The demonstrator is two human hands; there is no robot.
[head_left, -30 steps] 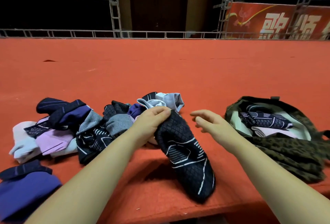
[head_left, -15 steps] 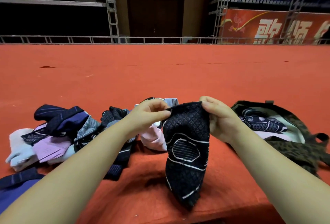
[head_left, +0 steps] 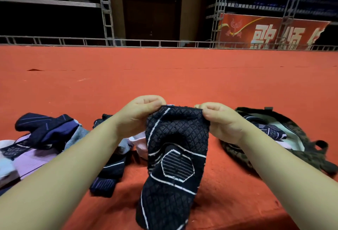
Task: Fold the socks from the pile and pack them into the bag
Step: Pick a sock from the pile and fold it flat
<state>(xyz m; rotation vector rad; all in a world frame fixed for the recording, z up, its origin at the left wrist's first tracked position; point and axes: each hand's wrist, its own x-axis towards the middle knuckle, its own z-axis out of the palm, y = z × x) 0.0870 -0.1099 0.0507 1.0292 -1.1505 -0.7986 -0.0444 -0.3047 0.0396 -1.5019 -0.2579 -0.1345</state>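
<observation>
A black sock with white lines and a diamond pattern [head_left: 176, 163] hangs upright in front of me. My left hand [head_left: 139, 115] pinches the left corner of its cuff and my right hand [head_left: 218, 120] pinches the right corner, so the opening is stretched between them. Its toe end reaches down toward the near table edge. The sock pile [head_left: 45, 138] lies to the left, with navy, lilac, grey and pink socks. A camouflage bag [head_left: 301, 149] lies open on the right, holding folded dark patterned socks [head_left: 268, 129].
Everything rests on a red cloth-covered surface [head_left: 182, 76] that stretches far back to a metal railing [head_left: 164, 43]. A dark striped sock [head_left: 109, 173] trails from the pile toward the near edge. Scaffolding and a red banner [head_left: 270, 33] stand beyond.
My right hand came in and took the sock's cuff beside my left hand. Both hands lifted the sock off the surface and spread its opening wider.
</observation>
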